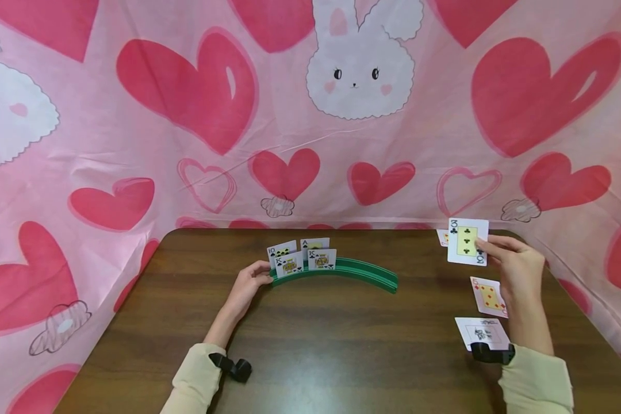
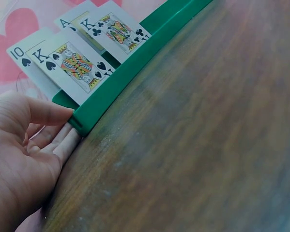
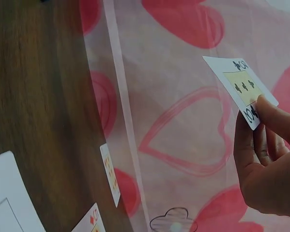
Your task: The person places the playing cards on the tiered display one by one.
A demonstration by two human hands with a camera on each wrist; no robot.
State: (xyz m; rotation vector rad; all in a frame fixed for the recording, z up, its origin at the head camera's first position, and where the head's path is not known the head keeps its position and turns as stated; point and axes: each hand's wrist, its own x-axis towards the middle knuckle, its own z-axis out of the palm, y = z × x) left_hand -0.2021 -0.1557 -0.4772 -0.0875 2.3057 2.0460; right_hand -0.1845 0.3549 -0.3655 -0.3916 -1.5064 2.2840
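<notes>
My right hand (image 1: 520, 267) pinches a three of clubs (image 1: 467, 238) between thumb and fingers, raised above the table's back right with its face showing. At the left end of a curved green card holder (image 1: 362, 273), my left hand (image 1: 250, 282) grips the tip, thumb and fingers around it in the left wrist view. Four slots' worth of cards aside, the holder's left half bears a king of spades (image 2: 77, 67) before a ten of spades (image 2: 20, 53), and a king of clubs (image 2: 116, 31) before an ace (image 1: 310, 244).
On the brown table (image 1: 336, 345), a five of diamonds (image 1: 487, 296) and a joker-like card (image 1: 478, 332) lie at the right, partly behind the right forearm. Another red card (image 1: 442, 236) shows behind the raised one. A pink heart-patterned cloth (image 1: 290, 132) hangs around the table.
</notes>
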